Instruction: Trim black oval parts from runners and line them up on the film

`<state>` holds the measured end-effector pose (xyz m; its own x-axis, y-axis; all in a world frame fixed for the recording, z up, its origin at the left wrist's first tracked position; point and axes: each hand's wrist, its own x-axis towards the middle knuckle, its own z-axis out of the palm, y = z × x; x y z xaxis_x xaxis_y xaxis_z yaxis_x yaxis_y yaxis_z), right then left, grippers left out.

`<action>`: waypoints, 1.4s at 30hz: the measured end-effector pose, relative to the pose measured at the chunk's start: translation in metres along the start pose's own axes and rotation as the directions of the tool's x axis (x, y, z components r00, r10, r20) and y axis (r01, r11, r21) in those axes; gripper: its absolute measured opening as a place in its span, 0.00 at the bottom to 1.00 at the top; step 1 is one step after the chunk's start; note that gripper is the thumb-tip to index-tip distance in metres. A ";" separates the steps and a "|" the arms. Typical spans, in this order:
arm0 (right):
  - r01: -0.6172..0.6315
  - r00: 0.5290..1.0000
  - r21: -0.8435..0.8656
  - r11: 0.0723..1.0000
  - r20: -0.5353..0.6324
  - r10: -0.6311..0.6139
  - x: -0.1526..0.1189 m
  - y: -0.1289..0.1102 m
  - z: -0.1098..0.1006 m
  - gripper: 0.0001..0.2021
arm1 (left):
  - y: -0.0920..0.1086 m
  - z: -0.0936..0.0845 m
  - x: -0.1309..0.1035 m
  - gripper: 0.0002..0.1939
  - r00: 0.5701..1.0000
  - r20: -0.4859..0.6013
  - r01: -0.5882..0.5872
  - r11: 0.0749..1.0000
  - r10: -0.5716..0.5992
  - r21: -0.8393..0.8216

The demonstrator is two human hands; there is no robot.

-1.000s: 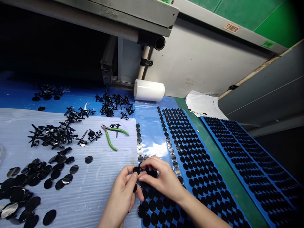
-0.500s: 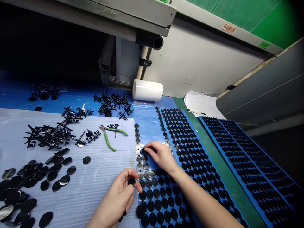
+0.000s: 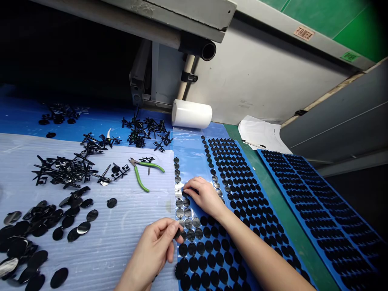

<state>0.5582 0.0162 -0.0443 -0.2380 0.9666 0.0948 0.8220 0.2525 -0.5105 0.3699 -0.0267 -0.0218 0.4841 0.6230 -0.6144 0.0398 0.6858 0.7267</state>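
My left hand (image 3: 154, 248) pinches a black disc (image 3: 177, 233) between thumb and fingers, over the right edge of the white foam sheet (image 3: 121, 226). Another black disc (image 3: 185, 194) is under the fingertips of my right hand (image 3: 204, 196), low over the blue sheet (image 3: 194, 161) at the end of a short row. Rows of black discs (image 3: 209, 246) cover that sheet below and right of my right hand. Loose black discs (image 3: 68, 221) lie in a heap at the left of the foam sheet.
Green-handled cutters (image 3: 141, 178) lie beside black plastic sprues (image 3: 65, 169). A white roll (image 3: 192, 114) stands at the back, with papers (image 3: 262, 133) and a pen to its right. Another disc-covered blue sheet (image 3: 303, 194) lies at the right. A metal frame (image 3: 182, 16) overhangs the back.
My left hand has turned, its thumb now over the held disc. My right fingertips have come lower, onto the disc at the row's end. The view has shifted slightly.
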 end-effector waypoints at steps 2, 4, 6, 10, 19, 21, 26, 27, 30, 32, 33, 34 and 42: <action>0.003 1.000 -0.006 1.000 -0.008 -0.003 0.000 0.001 0.002 0.03 | 0.000 0.000 0.001 0.17 0.999 -0.044 0.012 1.000 -0.012 -0.002; -0.001 1.000 -0.016 1.000 -0.025 0.001 -0.002 0.002 0.004 0.03 | 0.000 0.000 0.002 0.17 0.997 -0.077 0.025 0.999 -0.027 -0.026; -0.016 0.998 -0.027 1.000 -0.054 0.015 -0.004 0.000 0.003 0.04 | 0.000 0.000 0.003 0.17 0.996 -0.084 0.015 0.998 -0.020 -0.059; -0.036 0.993 -0.006 0.999 -0.112 0.035 -0.014 -0.020 -0.004 0.06 | 0.002 0.001 0.005 0.17 0.995 -0.087 -0.051 0.996 0.044 -0.074; -0.031 0.988 0.428 0.903 0.148 -0.036 -0.029 -0.052 -0.015 0.06 | -0.002 0.005 0.007 0.17 0.996 -0.082 -0.044 0.992 0.034 -0.115; -0.041 0.987 0.422 0.906 0.158 -0.028 -0.030 -0.050 -0.014 0.06 | -0.004 0.007 0.007 0.18 0.992 -0.116 -0.065 0.989 0.049 -0.135; 0.019 0.996 0.242 0.970 0.076 -0.039 -0.021 -0.039 -0.014 0.02 | 0.000 0.006 0.007 0.17 0.970 -0.227 -0.140 0.961 0.085 -0.238; 0.015 0.999 0.180 0.984 0.038 -0.022 -0.016 -0.034 -0.014 0.02 | 0.003 0.002 0.007 0.14 0.973 -0.222 -0.134 0.940 0.064 -0.315; -0.021 0.999 0.056 0.998 -0.042 0.024 0.001 -0.015 -0.012 0.04 | 0.019 -0.014 0.006 0.05 0.982 -0.184 -0.096 0.739 -0.038 -0.667; -0.023 0.999 0.019 1.000 -0.041 0.024 0.010 -0.003 -0.010 0.04 | 0.029 -0.024 0.004 0.04 0.975 -0.195 -0.107 0.556 -0.102 -0.824; -0.020 0.999 0.002 1.000 -0.035 0.020 0.013 0.001 -0.008 0.04 | 0.032 -0.028 0.003 0.05 0.969 -0.210 -0.118 0.501 -0.131 -0.857; -0.016 0.999 -0.013 1.000 -0.029 0.016 0.015 0.005 -0.007 0.04 | 0.034 -0.030 0.002 0.05 0.962 -0.225 -0.127 0.477 -0.155 -0.870; -0.004 1.000 -0.100 0.995 0.014 0.005 0.018 0.010 -0.008 0.04 | 0.022 -0.022 0.001 0.10 0.953 -0.270 -0.107 0.684 -0.136 -0.721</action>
<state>0.5657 0.0365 -0.0411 -0.2411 0.9672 0.0800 0.8705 0.2520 -0.4227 0.3521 -0.0022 -0.0134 0.2199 0.6021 -0.7675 -0.6551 0.6741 0.3411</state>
